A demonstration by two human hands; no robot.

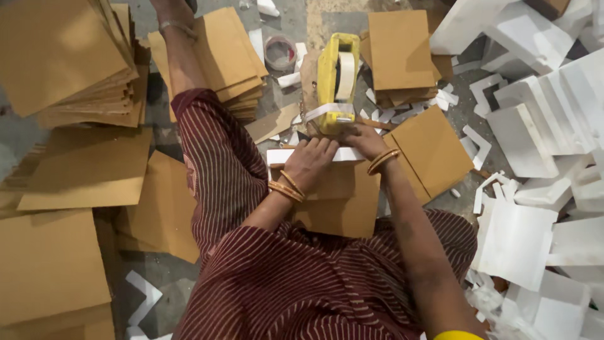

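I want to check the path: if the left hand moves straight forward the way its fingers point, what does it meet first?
Probably the yellow tape dispenser: the left hand lies on the white strip, fingers pointing toward it, though depth is unclear.

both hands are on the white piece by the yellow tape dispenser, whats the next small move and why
Probably press the tape strip down along the white foam piece and smooth it. The left hand lies flat on that piece over the brown cardboard sheet, the right hand is at the base of the yellow tape dispenser, and a strip is already drawn out there.
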